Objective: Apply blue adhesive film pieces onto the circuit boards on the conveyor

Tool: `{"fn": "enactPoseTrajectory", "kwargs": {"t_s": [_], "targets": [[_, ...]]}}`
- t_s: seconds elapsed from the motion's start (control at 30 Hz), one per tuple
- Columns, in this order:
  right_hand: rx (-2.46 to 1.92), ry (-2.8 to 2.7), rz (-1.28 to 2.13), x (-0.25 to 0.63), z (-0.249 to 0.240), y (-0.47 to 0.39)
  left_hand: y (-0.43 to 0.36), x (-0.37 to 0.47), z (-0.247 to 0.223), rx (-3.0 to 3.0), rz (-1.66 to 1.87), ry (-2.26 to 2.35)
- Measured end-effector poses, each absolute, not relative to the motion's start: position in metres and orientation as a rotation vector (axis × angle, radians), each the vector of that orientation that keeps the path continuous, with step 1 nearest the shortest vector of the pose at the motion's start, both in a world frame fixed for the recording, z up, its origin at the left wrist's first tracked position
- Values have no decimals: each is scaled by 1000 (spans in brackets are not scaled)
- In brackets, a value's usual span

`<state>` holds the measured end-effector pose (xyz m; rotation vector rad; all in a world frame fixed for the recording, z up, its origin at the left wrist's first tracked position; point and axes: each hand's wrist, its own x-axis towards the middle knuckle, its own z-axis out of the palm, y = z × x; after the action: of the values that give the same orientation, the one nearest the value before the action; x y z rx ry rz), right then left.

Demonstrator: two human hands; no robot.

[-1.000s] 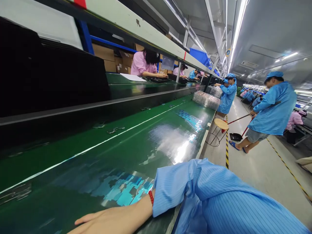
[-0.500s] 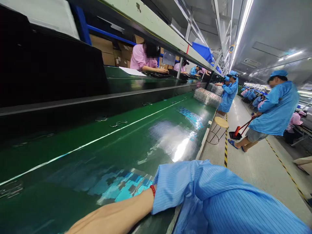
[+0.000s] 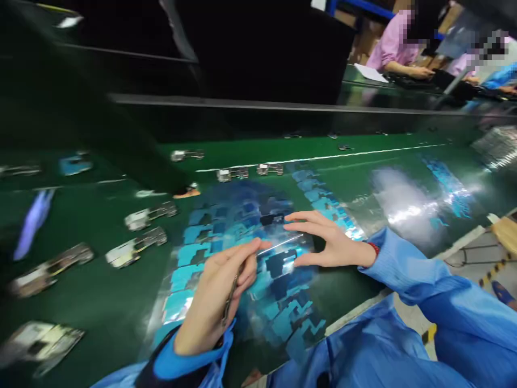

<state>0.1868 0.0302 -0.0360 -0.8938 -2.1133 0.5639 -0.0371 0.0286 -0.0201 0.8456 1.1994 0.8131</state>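
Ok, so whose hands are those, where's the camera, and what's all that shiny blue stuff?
There's no machine arm here: these are a person's own bare hands. The camera sits on that person's head, looking forward and down, so you see roughly what they see. The left hand holds a thin, dark tool. The right hand, with a red bracelet at its wrist, has its fingers spread over the blue bits; I can't tell whether it touches them. Those blue pieces lie in rows on a green surface. To the left are small metal-looking parts.
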Motion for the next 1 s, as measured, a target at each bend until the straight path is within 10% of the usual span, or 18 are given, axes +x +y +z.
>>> {"fn": "enactPoseTrajectory", "kwargs": {"t_s": [1.0], "targets": [[-786,-2317,-37,195,-45,10,25,-18,-27,765,802,1018]]}}
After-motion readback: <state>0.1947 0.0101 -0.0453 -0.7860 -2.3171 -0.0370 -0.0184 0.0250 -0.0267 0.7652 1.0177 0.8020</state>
